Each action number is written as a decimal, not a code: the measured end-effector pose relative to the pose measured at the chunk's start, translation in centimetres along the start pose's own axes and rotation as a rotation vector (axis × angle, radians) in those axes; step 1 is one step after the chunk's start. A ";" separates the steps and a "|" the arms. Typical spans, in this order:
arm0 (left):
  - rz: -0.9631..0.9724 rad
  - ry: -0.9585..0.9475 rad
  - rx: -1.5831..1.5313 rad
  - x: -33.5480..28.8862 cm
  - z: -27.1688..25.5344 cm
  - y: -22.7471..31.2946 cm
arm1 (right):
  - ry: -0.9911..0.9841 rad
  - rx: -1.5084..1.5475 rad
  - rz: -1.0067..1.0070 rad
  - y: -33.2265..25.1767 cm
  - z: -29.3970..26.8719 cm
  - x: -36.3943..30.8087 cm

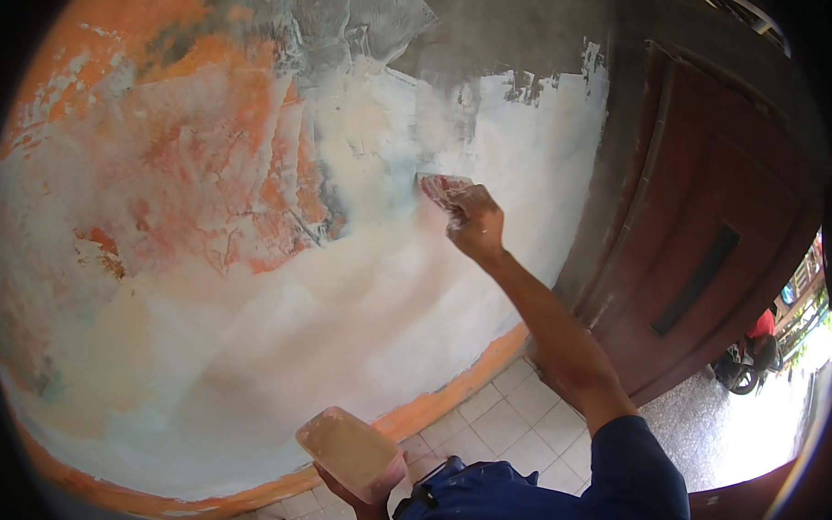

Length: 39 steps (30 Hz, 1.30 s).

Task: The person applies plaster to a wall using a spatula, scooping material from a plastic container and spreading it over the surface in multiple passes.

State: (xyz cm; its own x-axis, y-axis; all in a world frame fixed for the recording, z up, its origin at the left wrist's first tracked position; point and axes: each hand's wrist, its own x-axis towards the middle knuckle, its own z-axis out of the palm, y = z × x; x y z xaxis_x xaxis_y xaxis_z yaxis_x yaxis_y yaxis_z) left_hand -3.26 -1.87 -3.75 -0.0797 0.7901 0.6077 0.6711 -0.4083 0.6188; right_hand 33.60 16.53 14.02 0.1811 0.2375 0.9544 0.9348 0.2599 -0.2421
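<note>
My right hand (477,223) is closed around a putty-smeared scraper (441,188), its reddish blade at the wall. Pale smears cover the fingers. Around the blade, the wall (485,147) carries whitish filler over grey and orange patches. Low in front of my body, my left hand (340,487) grips a rectangular plastic tub (349,448) from underneath and the side. The tub is pinkish at its sides and pale tan on top; how deep its contents are, I cannot tell.
A dark red door (699,223) stands to the right of the wall. Below runs a pale tiled floor (500,422), with an orange band (457,387) along the wall's foot. Outside at the far right a motorcycle (745,363) is parked.
</note>
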 end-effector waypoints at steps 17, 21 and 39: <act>-0.714 -0.029 -1.064 1.7 -2.1 2.0 | -0.017 -0.145 -0.130 1.2 -2.2 6.5; -0.195 -0.018 -0.321 1.9 -1.0 1.6 | -0.005 -0.030 -0.020 1.7 -4.0 6.6; 0.122 0.007 0.341 -0.2 -0.6 -3.0 | 0.099 -0.026 -0.089 -2.6 2.8 -4.0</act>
State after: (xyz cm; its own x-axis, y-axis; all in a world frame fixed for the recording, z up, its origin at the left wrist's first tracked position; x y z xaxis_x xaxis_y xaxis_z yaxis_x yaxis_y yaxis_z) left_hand -5.69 -1.04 -5.41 0.0116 0.7415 0.6709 0.8833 -0.3220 0.3407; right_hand 29.57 17.52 10.34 0.1249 0.1205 0.9848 0.9559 0.2512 -0.1519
